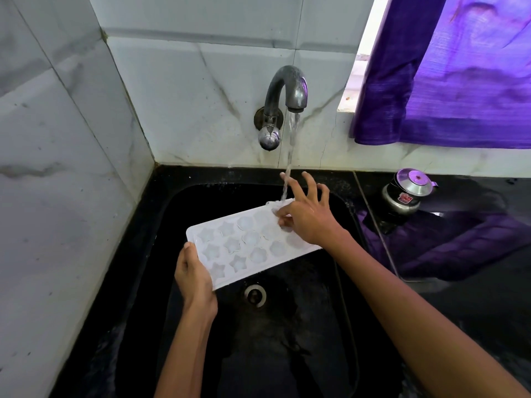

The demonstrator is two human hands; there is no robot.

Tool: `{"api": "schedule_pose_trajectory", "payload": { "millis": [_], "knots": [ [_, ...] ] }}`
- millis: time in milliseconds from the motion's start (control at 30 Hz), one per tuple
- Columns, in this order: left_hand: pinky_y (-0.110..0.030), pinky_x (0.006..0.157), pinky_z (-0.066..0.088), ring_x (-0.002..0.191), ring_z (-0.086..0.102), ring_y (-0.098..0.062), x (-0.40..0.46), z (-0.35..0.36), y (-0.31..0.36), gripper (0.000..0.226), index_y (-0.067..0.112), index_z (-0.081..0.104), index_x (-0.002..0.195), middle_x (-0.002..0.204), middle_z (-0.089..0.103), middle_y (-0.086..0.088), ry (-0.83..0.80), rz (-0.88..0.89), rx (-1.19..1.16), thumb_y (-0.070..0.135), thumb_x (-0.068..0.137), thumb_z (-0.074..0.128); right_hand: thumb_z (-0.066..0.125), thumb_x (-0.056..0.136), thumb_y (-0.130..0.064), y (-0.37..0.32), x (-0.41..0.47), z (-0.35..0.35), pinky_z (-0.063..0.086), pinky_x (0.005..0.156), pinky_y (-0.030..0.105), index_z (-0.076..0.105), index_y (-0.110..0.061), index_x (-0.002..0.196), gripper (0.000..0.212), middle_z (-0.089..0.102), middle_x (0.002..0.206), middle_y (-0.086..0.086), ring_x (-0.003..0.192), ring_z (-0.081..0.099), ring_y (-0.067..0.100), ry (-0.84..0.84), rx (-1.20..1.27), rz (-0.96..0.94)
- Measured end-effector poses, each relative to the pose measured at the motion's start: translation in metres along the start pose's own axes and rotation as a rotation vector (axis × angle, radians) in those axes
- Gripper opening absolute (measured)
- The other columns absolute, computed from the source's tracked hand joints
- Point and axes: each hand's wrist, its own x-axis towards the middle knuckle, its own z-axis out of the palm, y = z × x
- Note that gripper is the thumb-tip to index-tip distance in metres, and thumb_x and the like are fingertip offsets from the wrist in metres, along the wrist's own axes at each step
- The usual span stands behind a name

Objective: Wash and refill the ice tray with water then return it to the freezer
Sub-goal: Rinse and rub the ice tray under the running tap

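Head view looks down on your two bare forearms reaching over a black sink [201,202]. Your left hand [194,275] comes up from the bottom edge and grips the near left corner of the white ice tray [247,248], thumb lying on the tray's top rim; its fingers curl out of sight beneath. Your right hand [306,214] crosses in from the lower right, wrist bent down over the tray's far right end. Its fingers [311,183] are spread and mostly lifted, while the thumb and one fingertip press into the moulds there. You hold the tray tilted above the basin, its far corner under the water stream [288,168] running from the curved metal tap [286,90]. The drain [255,294] shows just below the tray. On the dark worktop [474,297] to the right stands a small steel pot [408,192] beside purple cloth [431,242]. The right hand hides the tray's far moulds.
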Motion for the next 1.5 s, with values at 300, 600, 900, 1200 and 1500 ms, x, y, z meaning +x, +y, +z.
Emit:
{"api": "schedule_pose_trajectory", "payload": {
  "millis": [300,600,900,1200,1500],
  "knots": [
    [-0.032,0.062,0.053,0.083,0.066,-0.021,0.002,0.001,0.005,0.033,0.014,0.06,0.108,0.098,0.067,-0.004,0.041,0.035,0.005,0.036,0.099,0.037,0.067,0.079,-0.053,0.007,-0.019,0.006,0.006,0.109,0.048,0.075,-0.037,0.085,0.019,0.017,0.157,-0.011,0.142,0.0,0.028,0.196,0.319,0.089],
    [-0.033,0.063,0.053,0.083,0.066,-0.02,0.005,0.003,0.004,0.029,0.025,0.062,0.09,0.092,0.068,0.0,0.007,0.05,0.02,0.038,0.099,0.038,0.051,0.083,-0.065,0.005,-0.035,0.008,-0.001,0.111,0.05,0.067,-0.041,0.108,0.038,-0.001,0.16,-0.008,0.144,-0.014,0.03,0.006,0.161,0.055],
    [-0.029,0.056,0.052,0.079,0.067,-0.019,0.004,0.007,0.004,0.028,0.02,0.06,0.099,0.092,0.068,-0.001,0.01,0.004,-0.01,0.038,0.099,0.038,0.053,0.091,-0.047,0.01,-0.03,0.002,-0.001,0.111,0.052,0.066,-0.042,0.111,0.025,-0.002,0.16,-0.006,0.144,-0.015,0.034,-0.022,0.15,0.037],
    [-0.03,0.059,0.053,0.08,0.067,-0.02,0.004,0.007,0.002,0.03,0.016,0.061,0.102,0.093,0.068,-0.003,0.017,0.014,-0.032,0.037,0.099,0.038,0.054,0.094,-0.032,0.003,-0.031,0.005,-0.004,0.11,0.055,0.07,-0.034,0.108,0.022,0.0,0.161,-0.004,0.144,-0.012,0.038,0.055,-0.03,0.038],
    [-0.035,0.064,0.055,0.086,0.067,-0.025,0.005,0.006,0.003,0.035,0.014,0.06,0.111,0.099,0.069,-0.006,0.019,-0.003,-0.05,0.038,0.099,0.038,0.052,0.094,-0.033,-0.002,-0.028,0.007,-0.001,0.111,0.055,0.063,-0.038,0.119,0.028,0.005,0.16,-0.002,0.144,-0.01,0.037,0.062,-0.007,0.027]
  ]
}}
